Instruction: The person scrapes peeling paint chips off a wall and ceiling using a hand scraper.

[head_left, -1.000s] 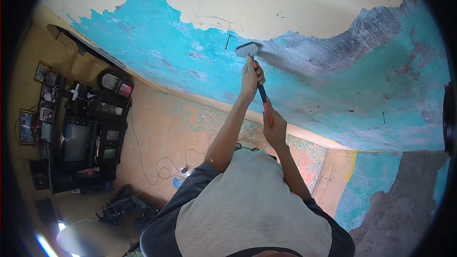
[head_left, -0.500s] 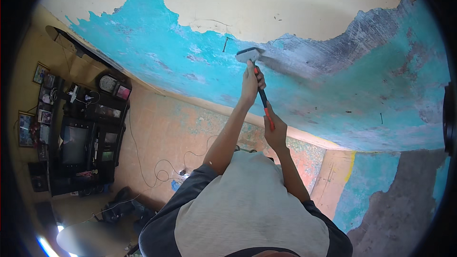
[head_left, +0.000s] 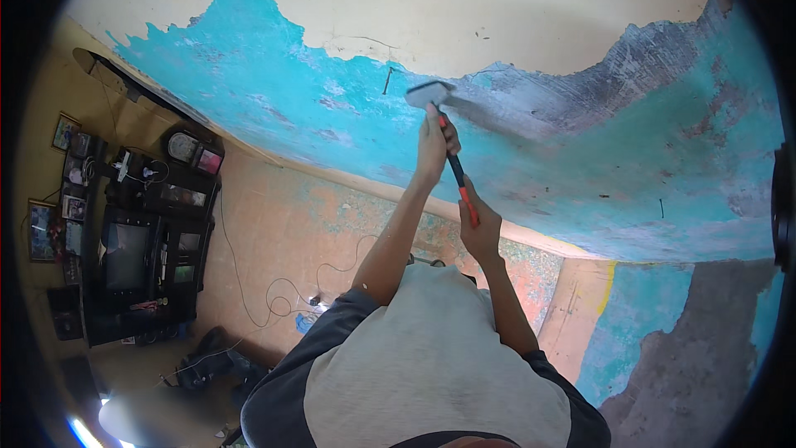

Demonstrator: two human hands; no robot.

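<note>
Both my hands grip one long-handled scraper (head_left: 457,168) with a black and red handle and a broad grey head. My left hand (head_left: 433,145) wraps the handle just below the head, its thumb pointing up toward it. Lower down, my right hand (head_left: 481,231) is closed round the red end of the handle. The scraper's head lies against the wall (head_left: 290,108), on turquoise paint close to the ragged edge of the cream paint layer (head_left: 531,0). A nail (head_left: 387,80) sticks out of the wall to the left of the head.
A dark cabinet (head_left: 157,328) with a television (head_left: 127,257) stands at the left. Across the floor runs a looping cable (head_left: 269,314), near a small blue thing (head_left: 304,322). A second nail (head_left: 662,208) juts from the wall at right. A pale round surface (head_left: 157,419) is at lower left.
The scraper's head has shifted slightly left along the wall, and my left hand with it. My right hand has hardly moved. The view has turned slightly.
</note>
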